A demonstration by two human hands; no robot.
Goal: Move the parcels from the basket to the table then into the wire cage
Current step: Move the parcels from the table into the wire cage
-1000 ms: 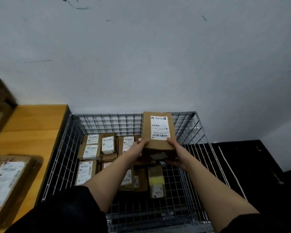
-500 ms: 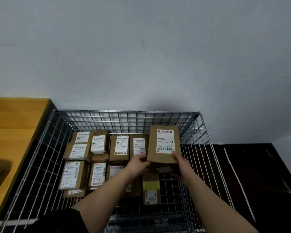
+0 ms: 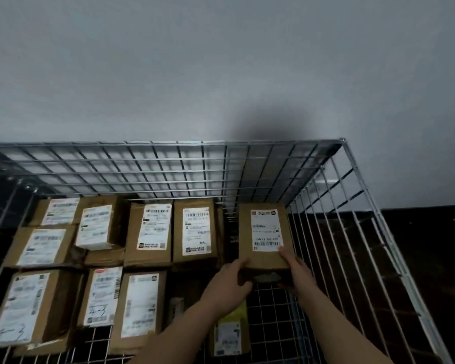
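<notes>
Parcel (image 3: 264, 235) gripped between left hand (image 3: 227, 286), right hand (image 3: 298, 274).

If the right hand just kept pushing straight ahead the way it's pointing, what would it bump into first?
The right hand already grips the near end of the held parcel, so it meets that first. Pushed on together, the parcel would probably reach the back wall of the wire cage; the way between looks free, though depth is hard to judge.

wire cage (image 3: 352, 206): shiny metal | parcels (image 3: 147, 232): matt brown cardboard, white paper labels
</notes>
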